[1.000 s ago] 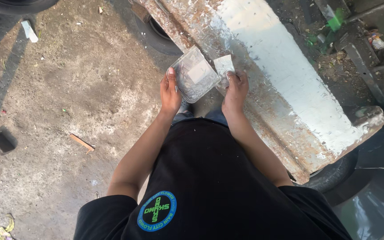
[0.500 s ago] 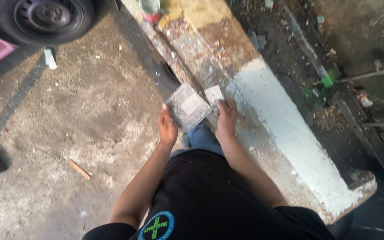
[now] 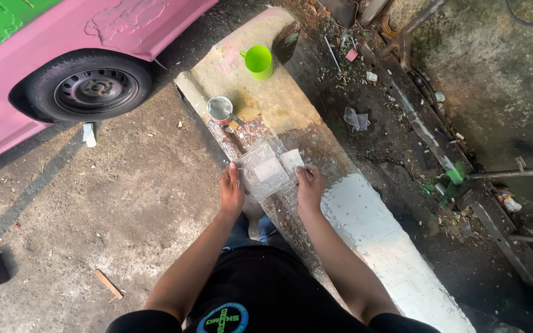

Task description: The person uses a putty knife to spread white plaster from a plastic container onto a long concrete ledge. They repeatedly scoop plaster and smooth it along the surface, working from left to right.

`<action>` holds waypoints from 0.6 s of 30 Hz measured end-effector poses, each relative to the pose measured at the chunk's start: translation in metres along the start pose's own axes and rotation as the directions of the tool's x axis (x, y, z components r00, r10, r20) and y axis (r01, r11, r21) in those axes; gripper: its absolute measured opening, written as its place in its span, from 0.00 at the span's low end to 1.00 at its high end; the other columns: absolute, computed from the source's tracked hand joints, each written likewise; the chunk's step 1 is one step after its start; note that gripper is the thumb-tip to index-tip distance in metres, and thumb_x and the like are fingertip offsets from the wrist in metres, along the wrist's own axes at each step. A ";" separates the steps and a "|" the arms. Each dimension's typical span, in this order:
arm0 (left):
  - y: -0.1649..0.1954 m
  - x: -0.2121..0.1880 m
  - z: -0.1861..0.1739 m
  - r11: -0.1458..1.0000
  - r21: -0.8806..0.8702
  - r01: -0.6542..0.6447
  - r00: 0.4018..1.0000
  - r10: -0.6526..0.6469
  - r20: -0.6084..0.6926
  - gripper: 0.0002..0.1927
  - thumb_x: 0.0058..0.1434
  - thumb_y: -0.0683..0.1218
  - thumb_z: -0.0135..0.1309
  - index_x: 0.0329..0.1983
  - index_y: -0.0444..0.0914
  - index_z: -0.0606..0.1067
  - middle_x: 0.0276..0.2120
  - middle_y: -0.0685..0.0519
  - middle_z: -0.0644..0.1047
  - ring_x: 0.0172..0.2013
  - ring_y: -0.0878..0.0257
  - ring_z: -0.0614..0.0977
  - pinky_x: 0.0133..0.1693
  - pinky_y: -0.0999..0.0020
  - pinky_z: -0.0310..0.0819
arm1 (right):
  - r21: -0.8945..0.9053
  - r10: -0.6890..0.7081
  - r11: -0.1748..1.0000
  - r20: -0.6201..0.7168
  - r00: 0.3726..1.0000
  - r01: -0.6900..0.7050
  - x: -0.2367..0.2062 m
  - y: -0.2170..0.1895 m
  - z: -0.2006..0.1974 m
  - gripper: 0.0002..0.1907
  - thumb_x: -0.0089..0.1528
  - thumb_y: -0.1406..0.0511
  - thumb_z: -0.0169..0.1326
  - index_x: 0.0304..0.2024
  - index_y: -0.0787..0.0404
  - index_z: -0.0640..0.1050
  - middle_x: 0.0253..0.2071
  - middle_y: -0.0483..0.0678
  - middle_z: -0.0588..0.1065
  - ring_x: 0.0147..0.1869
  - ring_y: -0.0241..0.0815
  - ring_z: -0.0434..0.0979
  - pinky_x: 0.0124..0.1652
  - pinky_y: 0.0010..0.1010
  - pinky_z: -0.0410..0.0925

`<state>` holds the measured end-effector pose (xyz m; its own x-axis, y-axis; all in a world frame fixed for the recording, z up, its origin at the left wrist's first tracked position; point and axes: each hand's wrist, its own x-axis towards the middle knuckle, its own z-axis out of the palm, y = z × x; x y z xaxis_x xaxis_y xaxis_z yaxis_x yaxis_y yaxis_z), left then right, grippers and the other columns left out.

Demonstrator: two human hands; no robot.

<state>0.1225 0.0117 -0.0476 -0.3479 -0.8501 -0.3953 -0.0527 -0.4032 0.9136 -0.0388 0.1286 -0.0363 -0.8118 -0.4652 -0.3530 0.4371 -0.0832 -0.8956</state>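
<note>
Both hands grip things above the near part of the long concrete slab (image 3: 365, 216): the left hand (image 3: 231, 192) pinches a clear plastic bag (image 3: 263, 171), the right hand (image 3: 309, 190) a small white paper (image 3: 292, 161).

Daylight is falling on a dirt floor (image 3: 112, 203) outdoors. A pink car (image 3: 94, 24) is standing at the upper left, its black wheel (image 3: 94, 89) resting on the ground. A worn concrete slab (image 3: 371, 228) is running diagonally, with rubble (image 3: 402, 123) lying beside it.

Clear square plastic bag (image 3: 263, 172), flat, tilted, held over worn concrete slab (image 3: 365, 216)
</note>
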 end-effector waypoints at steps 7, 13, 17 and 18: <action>0.021 0.056 0.009 0.996 0.016 -0.084 0.980 0.080 0.184 0.32 0.76 0.60 0.36 0.59 0.27 0.71 0.51 0.47 0.78 0.52 0.63 0.76 0.55 0.68 0.68 | -0.057 0.127 0.987 -0.270 0.954 -0.148 0.024 0.003 0.024 0.12 0.63 0.68 0.58 0.49 0.60 0.75 0.40 0.45 0.76 0.40 0.36 0.72 0.35 0.32 0.65; 0.055 0.110 0.010 0.966 0.192 -0.173 0.844 0.045 0.534 0.31 0.77 0.60 0.37 0.58 0.28 0.73 0.48 0.44 0.79 0.51 0.61 0.77 0.56 0.67 0.70 | 0.248 -0.067 0.951 -0.414 0.908 0.184 0.039 0.018 0.040 0.12 0.63 0.71 0.57 0.48 0.63 0.74 0.44 0.48 0.77 0.46 0.40 0.79 0.44 0.31 0.74; 0.081 0.140 -0.005 0.946 0.273 -0.172 0.770 -0.043 0.637 0.29 0.78 0.59 0.39 0.57 0.28 0.74 0.45 0.42 0.78 0.47 0.60 0.75 0.52 0.65 0.71 | 0.317 0.017 0.933 -0.507 0.862 0.168 0.035 0.035 0.057 0.10 0.64 0.70 0.55 0.48 0.62 0.72 0.43 0.49 0.76 0.44 0.42 0.79 0.40 0.34 0.73; 0.087 0.144 -0.016 0.925 0.326 -0.196 0.767 -0.063 0.639 0.29 0.80 0.59 0.39 0.54 0.28 0.75 0.42 0.40 0.78 0.44 0.59 0.74 0.50 0.64 0.71 | 0.291 0.030 0.945 -0.532 0.846 0.150 0.033 0.040 0.063 0.10 0.64 0.70 0.55 0.48 0.61 0.72 0.43 0.49 0.76 0.43 0.41 0.78 0.37 0.34 0.70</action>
<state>0.0826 -0.1516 -0.0263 -0.8615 -0.4103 -0.2992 -0.2858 -0.0952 0.9535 -0.0234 0.0546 -0.0667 -0.8800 0.0730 -0.4693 0.4041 -0.4043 -0.8205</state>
